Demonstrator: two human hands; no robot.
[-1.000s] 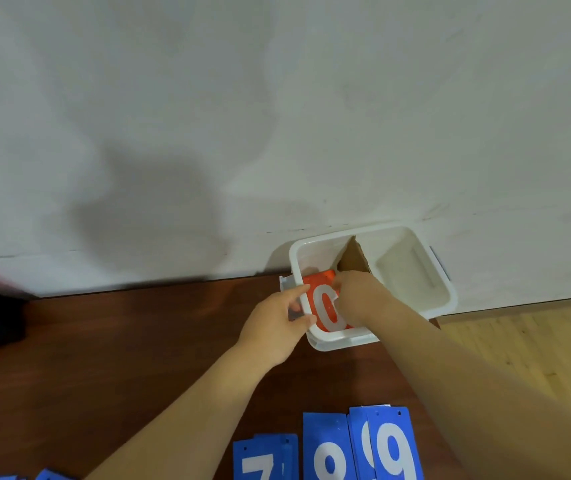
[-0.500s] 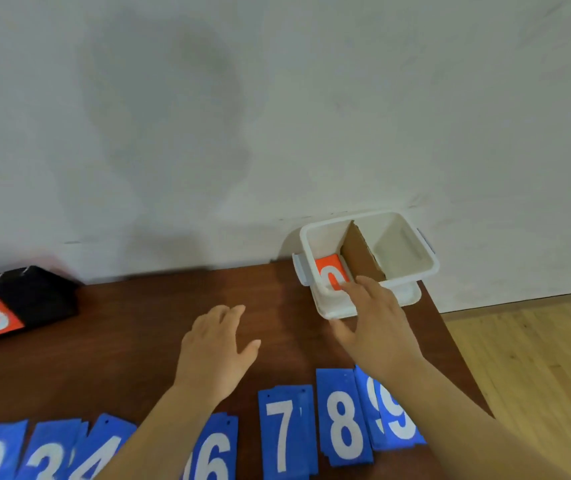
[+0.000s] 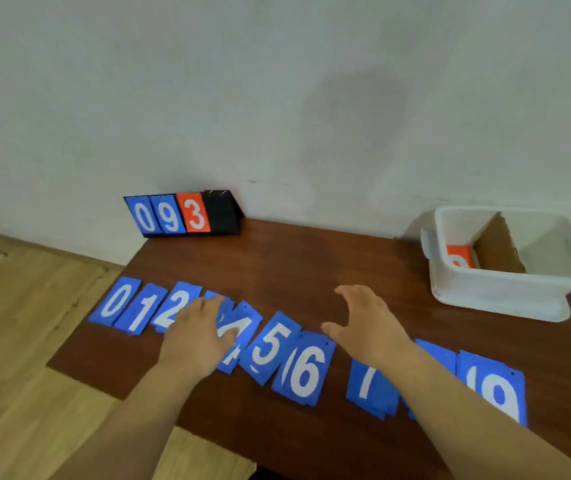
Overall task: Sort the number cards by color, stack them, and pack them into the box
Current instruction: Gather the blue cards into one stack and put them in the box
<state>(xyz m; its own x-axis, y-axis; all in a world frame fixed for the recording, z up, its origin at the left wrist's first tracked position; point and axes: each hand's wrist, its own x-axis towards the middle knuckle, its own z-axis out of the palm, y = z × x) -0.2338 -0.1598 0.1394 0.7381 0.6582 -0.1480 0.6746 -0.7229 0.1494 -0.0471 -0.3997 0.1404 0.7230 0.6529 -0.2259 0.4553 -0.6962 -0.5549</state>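
Head view.
Blue cards [image 3: 266, 348]: row 0–9 on counter [image 3: 311, 258], overlapping, likely ready for stacking.
Left hand [image 3: 196, 336]: fingers straight, over 3–4, gripping nothing.
Right hand [image 3: 369, 325]: fingers spread, empty, near 6.
Box [image 3: 498, 299]: rear right; orange card [image 3: 460, 256] in left compartment beside cardboard divider [image 3: 495, 247].

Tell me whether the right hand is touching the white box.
Apart. The head view shows the right hand spread open, with a stretch of bare brown table plainly between its fingertips and the white box.
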